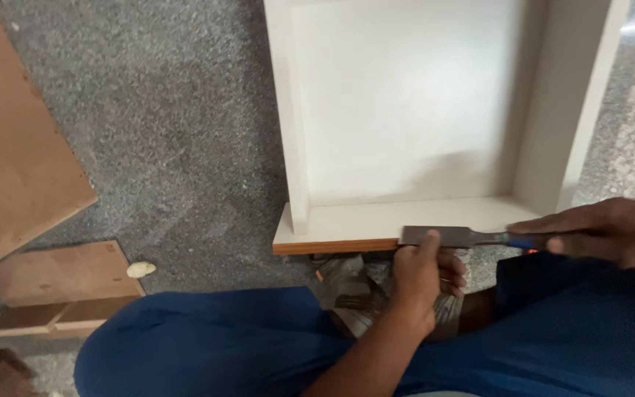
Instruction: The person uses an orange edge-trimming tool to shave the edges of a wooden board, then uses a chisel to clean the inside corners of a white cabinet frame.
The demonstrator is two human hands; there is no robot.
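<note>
Two hands work at the near edge of a white laminated panel box (406, 110) lying on a speckled grey floor (170, 147). The right hand (611, 231) comes in from the right side and is closed around the blue handle of a chisel (442, 236), whose flat dark blade lies along the box's front edge (332, 246), where the brown core of the board shows under the white face. The left hand (420, 276) reaches up from below; its thumb presses on the top of the blade near its tip, and its other fingers are curled underneath, so it grips the blade against the edge. The chisel is thus held at both ends, level and touching the board's lower front corner area, right of the middle.

The box has an upright white divider on its left and a taller side wall on its right, with a pale bottom panel between them. Blue-trousered legs (207, 345) fill the lower part of the view. Beneath the board's edge, between the legs, lies a crumpled brownish-grey package or bag (347, 287); its markings cannot be made out. At the left lie brown plywood sheets (16, 162), smaller offcuts (60, 283), and a small pale scrap (140, 270) on the floor.
</note>
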